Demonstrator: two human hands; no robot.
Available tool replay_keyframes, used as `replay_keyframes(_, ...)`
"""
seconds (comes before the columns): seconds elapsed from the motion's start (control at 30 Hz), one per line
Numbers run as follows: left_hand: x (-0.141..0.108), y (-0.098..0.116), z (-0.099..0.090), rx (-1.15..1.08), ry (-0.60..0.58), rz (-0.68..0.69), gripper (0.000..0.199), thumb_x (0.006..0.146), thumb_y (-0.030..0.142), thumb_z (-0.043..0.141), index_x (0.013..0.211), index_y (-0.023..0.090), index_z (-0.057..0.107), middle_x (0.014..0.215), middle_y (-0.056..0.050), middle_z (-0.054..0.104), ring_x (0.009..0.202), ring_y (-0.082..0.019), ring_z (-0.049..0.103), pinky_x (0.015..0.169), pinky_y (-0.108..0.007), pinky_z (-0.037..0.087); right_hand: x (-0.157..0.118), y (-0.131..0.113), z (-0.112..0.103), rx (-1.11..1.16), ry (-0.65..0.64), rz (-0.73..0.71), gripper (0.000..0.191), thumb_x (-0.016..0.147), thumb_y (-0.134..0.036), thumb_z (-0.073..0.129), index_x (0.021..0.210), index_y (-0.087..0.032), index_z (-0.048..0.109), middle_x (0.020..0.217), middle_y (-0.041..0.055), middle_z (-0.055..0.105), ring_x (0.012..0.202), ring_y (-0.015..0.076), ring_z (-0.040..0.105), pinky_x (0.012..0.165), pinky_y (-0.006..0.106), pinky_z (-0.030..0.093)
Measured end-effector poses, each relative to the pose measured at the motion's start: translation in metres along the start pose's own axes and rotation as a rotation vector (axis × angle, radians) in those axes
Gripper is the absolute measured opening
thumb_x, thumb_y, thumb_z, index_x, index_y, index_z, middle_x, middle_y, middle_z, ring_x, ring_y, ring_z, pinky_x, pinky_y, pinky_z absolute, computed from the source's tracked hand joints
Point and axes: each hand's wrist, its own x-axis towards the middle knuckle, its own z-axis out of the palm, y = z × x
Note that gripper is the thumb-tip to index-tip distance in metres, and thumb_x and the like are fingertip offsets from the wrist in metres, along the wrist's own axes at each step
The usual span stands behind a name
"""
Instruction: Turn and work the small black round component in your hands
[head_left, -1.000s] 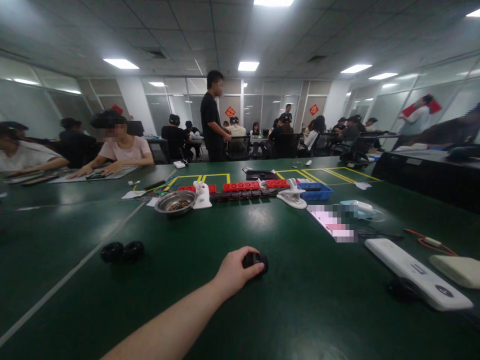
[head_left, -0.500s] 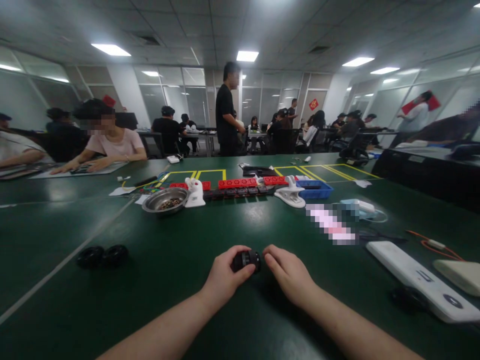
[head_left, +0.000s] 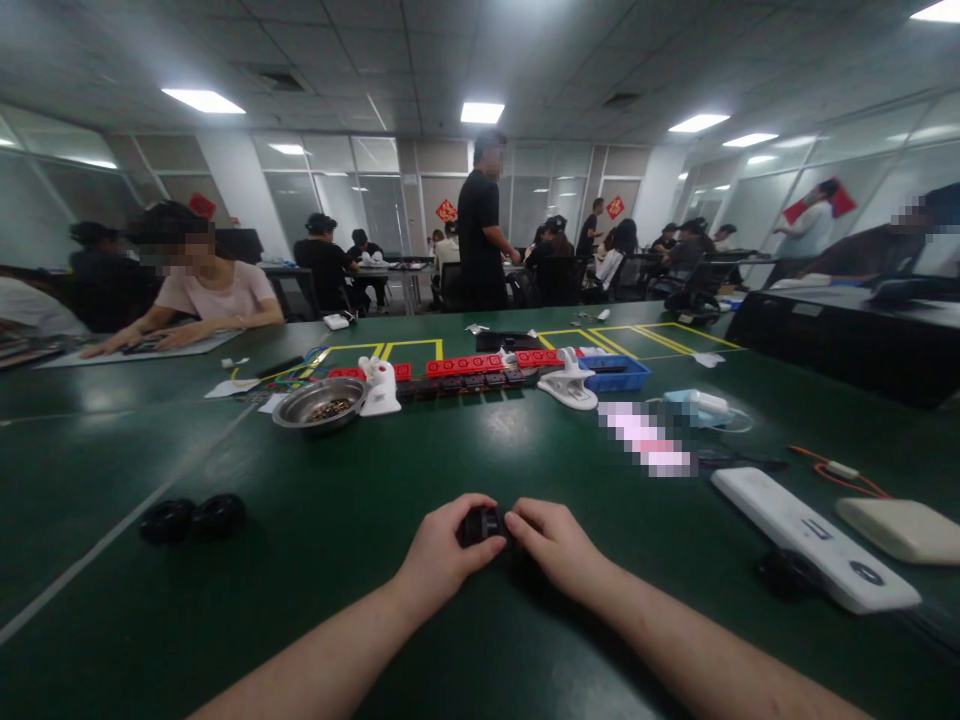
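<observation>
Black and small, a roundish part [head_left: 484,524] sits low in the middle of the frame, just above the green table [head_left: 360,600], pinched between two hands that meet over it. The left hand [head_left: 442,548] curls around its left side with the thumb over the top and the fingers closed on it; the right hand [head_left: 553,545] comes in from the right, its fingertips [head_left: 514,522] touching the same part and closed on its right edge. Both bare forearms run down to the bottom edge of the frame. To the left of the hands, well apart from them, two black ring-shaped pieces [head_left: 192,519] lie side by side and touching on the table, near a pale line that crosses the surface. To the lower right lies a long white device [head_left: 814,538], and just right of it a flat cream pad [head_left: 900,529], with a thin orange cable [head_left: 836,472] above them. Farther up the table, around the middle of the frame, stands a metal bowl [head_left: 319,405] with small dark bits in it, beside a white holder [head_left: 379,388], a row of red blocks [head_left: 480,365], a white clamp [head_left: 568,385] and a blue tray [head_left: 615,373]. At the upper left a person in a pink shirt [head_left: 214,295] sits with hands on the table; near the top centre a person in black [head_left: 480,235] stands among other seated people.
</observation>
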Motion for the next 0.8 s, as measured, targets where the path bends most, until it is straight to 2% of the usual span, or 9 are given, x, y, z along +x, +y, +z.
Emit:
replay_keyframes(0.13,0.004,-0.007,-0.002,-0.052,0.004,-0.035,0.033,0.069,0.037,0.056,0.096,0.018,0.055,0.091,-0.004,0.06,0.084,-0.018,0.055,0.075,-0.028,0.041,-0.003,-0.004,0.004,-0.045,0.038,-0.078,0.019,0.081,-0.028,0.044,0.068,-0.015,0.049,0.067,0.0002,0.05,0.063,0.0112,0.044,0.056,0.021,0.032)
replay_keyframes(0.3,0.005,-0.009,-0.004,-0.165,0.019,-0.021,0.036,0.069,0.041,0.054,0.094,0.015,0.054,0.091,-0.006,0.059,0.082,-0.019,0.055,0.07,-0.027,0.044,-0.008,-0.013,0.005,-0.121,0.087,-0.186,0.011,0.079,-0.026,0.048,0.074,-0.016,0.05,0.075,0.0026,0.051,0.07,0.0134,0.045,0.063,0.024,0.035)
replay_keyframes(0.47,0.002,-0.002,-0.003,-0.101,0.071,-0.007,0.03,0.067,0.036,0.057,0.091,0.017,0.055,0.088,-0.004,0.059,0.081,-0.018,0.054,0.072,-0.028,0.042,-0.008,-0.011,0.0,-0.033,0.117,-0.071,0.018,0.082,-0.033,0.042,0.082,-0.016,0.048,0.076,0.0019,0.052,0.069,0.0131,0.046,0.061,0.024,0.035)
replay_keyframes(0.7,0.0,-0.002,-0.003,-0.048,-0.008,-0.015,0.035,0.064,0.035,0.061,0.095,0.018,0.056,0.087,-0.003,0.059,0.078,-0.017,0.054,0.069,-0.026,0.042,0.001,0.004,-0.003,-0.153,-0.026,-0.126,0.032,0.086,-0.035,0.035,0.067,-0.015,0.05,0.068,0.0017,0.049,0.067,0.0132,0.044,0.061,0.025,0.033)
replay_keyframes(0.8,0.004,-0.007,-0.004,-0.107,-0.034,-0.042,0.037,0.067,0.039,0.058,0.097,0.017,0.056,0.091,-0.005,0.059,0.083,-0.019,0.054,0.072,-0.028,0.042,0.0,0.002,-0.004,-0.092,-0.032,-0.097,0.019,0.08,-0.033,0.047,0.078,-0.015,0.053,0.074,0.0021,0.051,0.069,0.0134,0.046,0.062,0.024,0.036)
